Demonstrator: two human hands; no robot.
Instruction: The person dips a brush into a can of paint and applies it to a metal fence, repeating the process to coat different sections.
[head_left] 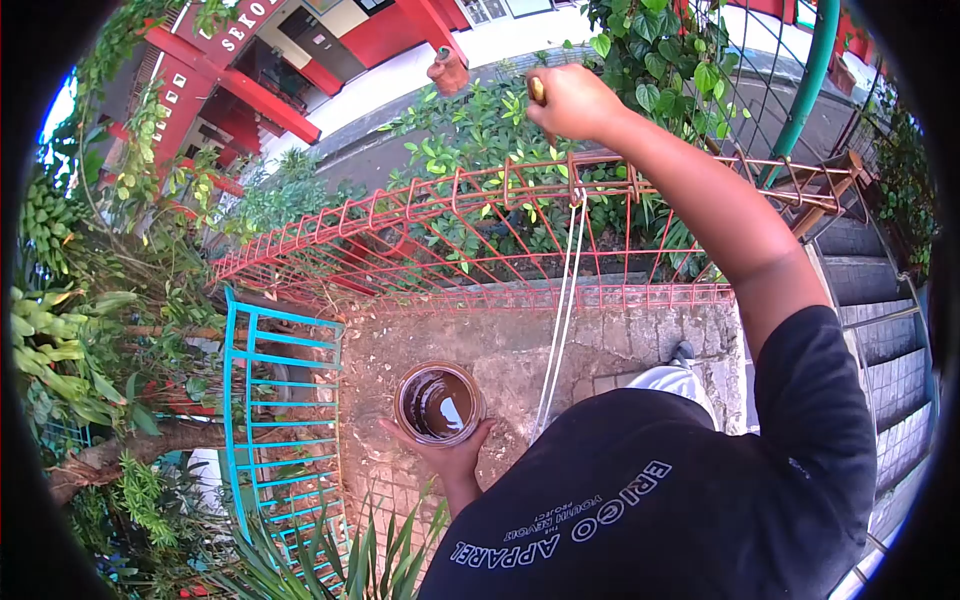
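Observation:
My left hand (447, 463) cups a round container of dark brown paint (440, 404) from beneath, with thumb and fingers spread against its sides. The paint's surface is glossy and shows a white reflection. Raised over the fence top, my right hand (578, 104) is closed around a paintbrush (538, 91); only its yellowish handle end shows clearly, and the bristles are mostly hidden. Below that hand runs a wire mesh fence (430, 197), red on the left and brown along its top rail toward the right. A pale doubled cord (566, 300) hangs from the rail.
A turquoise metal railing (232, 400) stands at the left. Leafy shrubs (470, 140) grow behind the fence, and a green post (808, 80) rises at upper right. Tiled steps (890, 350) lie at the right. Spiky leaves (370, 560) poke up at the bottom.

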